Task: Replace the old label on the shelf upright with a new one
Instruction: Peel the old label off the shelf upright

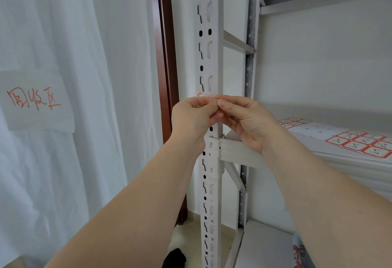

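A white perforated shelf upright runs top to bottom in the middle of the head view. A small white label with a red border sits on it at hand height, mostly hidden by my fingers. My left hand and my right hand meet in front of the upright, thumbs and fingertips pinched together at the label's lower edge. Whether the label is stuck flat or partly lifted is hidden. A sheet of red-bordered labels lies on the shelf to the right.
A white shelf board and its front beam extend right of the upright. A white curtain hangs at the left with a paper sign in red writing. A brown door frame stands behind the upright.
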